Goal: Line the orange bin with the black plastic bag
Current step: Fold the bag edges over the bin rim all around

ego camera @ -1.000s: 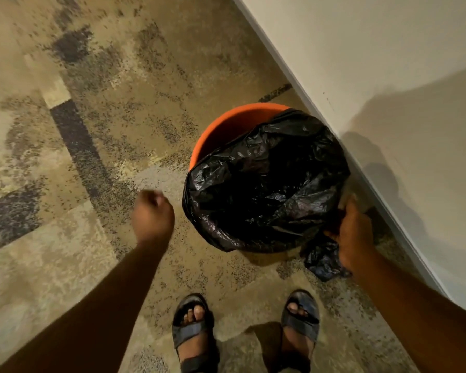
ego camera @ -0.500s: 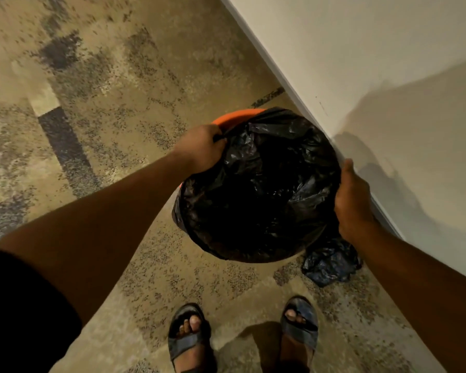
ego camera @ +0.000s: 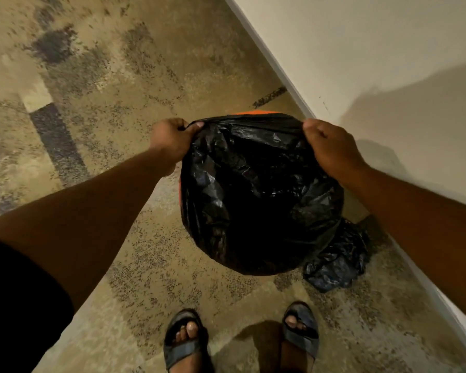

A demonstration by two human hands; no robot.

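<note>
We have the bag (ego camera: 261, 195) gripped at its far hem with both hands: the left hand (ego camera: 171, 140) is fisted on the hem at the left, the right hand (ego camera: 331, 148) fisted on it at the right, so the edge between them runs taut across the far side of the bin (ego camera: 256, 112). We judge this hold is meant to stretch the mouth wide enough to fold over the last bare stretch of rim; only a thin orange arc shows beyond the hem, and a sliver at the left wall. The bin stands on the floor (ego camera: 119, 76) against the wall (ego camera: 361, 49), just ahead of our sandals (ego camera: 186, 343). The bag is glossy, thin and heavily crinkled, sagging dark into the bin, its near side already draped over the rim. Slack bunches in a heap (ego camera: 336, 262) on the floor at the bin's right, by the wall.
</note>
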